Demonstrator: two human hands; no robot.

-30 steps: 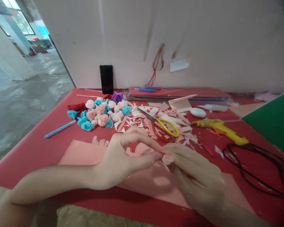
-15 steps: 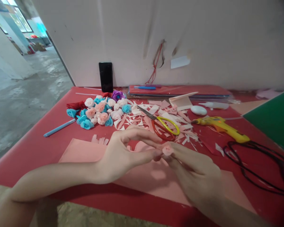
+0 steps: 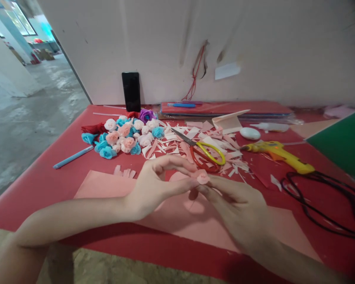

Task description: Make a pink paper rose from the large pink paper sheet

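A small pink paper rose (image 3: 202,178) is pinched between the fingertips of both hands, above a sheet of pink paper (image 3: 177,221). My left hand (image 3: 154,185) grips it from the left with thumb and fingers closed on its petals. From the right, my right hand (image 3: 239,205) holds its other side and lower end; part of the flower is hidden by the fingers. Just beyond the hands lie scissors (image 3: 210,153) with one yellow and one red handle, on a heap of pink and white paper scraps (image 3: 177,146).
At the back left are several paper roses (image 3: 127,144), a blue pen (image 3: 73,157) and a phone (image 3: 131,91) leaning on the wall. To the right lie a yellow glue gun (image 3: 279,154) with a black cord (image 3: 316,215), a white oval object (image 3: 250,133) and a green board (image 3: 343,142).
Both hands have shifted slightly left and up with the pink paper rose, and its petals now face up more. The camera view has moved a little.
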